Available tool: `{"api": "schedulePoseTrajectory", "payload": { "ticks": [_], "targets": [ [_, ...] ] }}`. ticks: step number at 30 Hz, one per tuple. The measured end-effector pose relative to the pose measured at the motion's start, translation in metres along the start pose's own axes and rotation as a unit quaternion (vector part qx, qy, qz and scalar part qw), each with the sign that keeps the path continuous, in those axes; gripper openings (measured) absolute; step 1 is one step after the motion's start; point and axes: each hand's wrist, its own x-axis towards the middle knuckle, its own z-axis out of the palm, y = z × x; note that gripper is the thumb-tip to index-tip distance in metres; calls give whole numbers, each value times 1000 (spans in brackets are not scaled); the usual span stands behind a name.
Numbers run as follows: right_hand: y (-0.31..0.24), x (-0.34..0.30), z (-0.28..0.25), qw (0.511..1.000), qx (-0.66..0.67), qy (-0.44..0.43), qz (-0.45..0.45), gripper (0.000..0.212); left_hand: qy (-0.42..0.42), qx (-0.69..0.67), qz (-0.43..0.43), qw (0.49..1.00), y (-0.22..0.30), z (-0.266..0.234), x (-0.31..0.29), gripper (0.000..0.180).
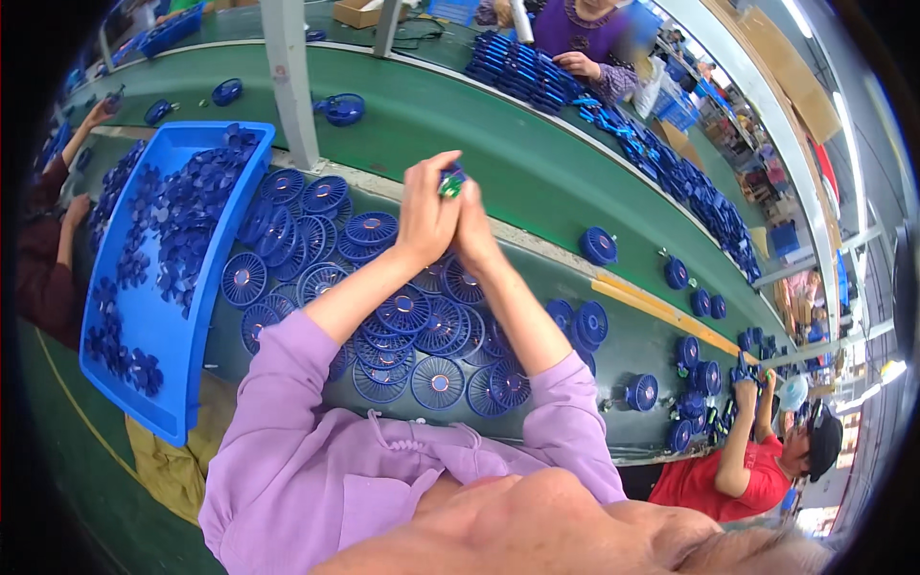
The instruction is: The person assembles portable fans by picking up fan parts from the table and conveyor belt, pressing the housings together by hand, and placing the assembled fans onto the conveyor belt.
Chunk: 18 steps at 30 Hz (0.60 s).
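Note:
My left hand (425, 213) and my right hand (472, 228) are raised together over the near edge of the green conveyor belt (537, 177). Between their fingers is a small dark-blue part with a bright green piece (450, 182); the fingers cover most of it, so its kind cannot be made out. Both hands are closed around it. Below my forearms, many round blue fan grilles (440, 383) lie in overlapping piles on the bench.
A blue tray (233, 206) of loose blue fan blades (192, 220) stands at the left. Small fan heads (343, 109) lie on the belt, and others (642, 391) on the bench at right. A metal post (288, 86) rises beside the belt. Co-workers (743, 470) sit nearby.

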Motion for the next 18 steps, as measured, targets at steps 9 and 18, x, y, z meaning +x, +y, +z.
{"api": "schedulePoseTrajectory", "payload": {
  "ticks": [9, 18],
  "targets": [
    [-10, -9, -148, 726, -661, 184, -48, 61, -76, 338, -141, 927, -196, -37, 68, 52],
    [-35, -80, -64, 809, -568, -151, 5, 78, -45, 346, -383, 855, -267, -54, 113, 41]
  ]
}}
